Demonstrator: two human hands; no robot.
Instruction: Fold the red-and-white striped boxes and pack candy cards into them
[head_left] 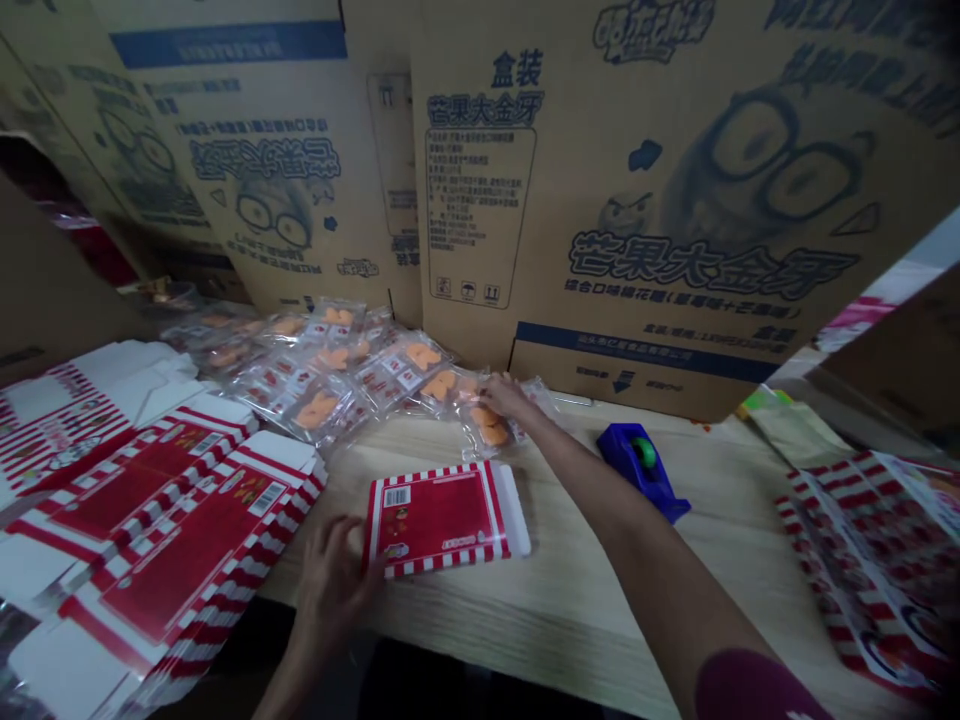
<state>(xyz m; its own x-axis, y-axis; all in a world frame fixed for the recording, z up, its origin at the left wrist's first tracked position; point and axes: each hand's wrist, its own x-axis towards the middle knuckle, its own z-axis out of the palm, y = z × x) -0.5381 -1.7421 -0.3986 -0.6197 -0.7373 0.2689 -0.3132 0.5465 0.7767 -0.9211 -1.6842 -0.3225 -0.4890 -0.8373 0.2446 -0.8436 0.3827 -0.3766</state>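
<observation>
one red box shaped up, white end flap sticking out
box on table, left hand at its left end, can't tell if gripping; right hand on packet, grasp unclear. other packets piled outside, more boxes stacked, flaps out.

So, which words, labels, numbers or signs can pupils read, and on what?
"盒装": on the right carton
"芒果大金牙": same carton, twice
"综合口味棉花糖": same carton
Umbrella sign and paired up arrows: same carton
Too small or blurred: that carton's remaining print, and lettering on the left carton, red box, packets and striped boxes
</observation>
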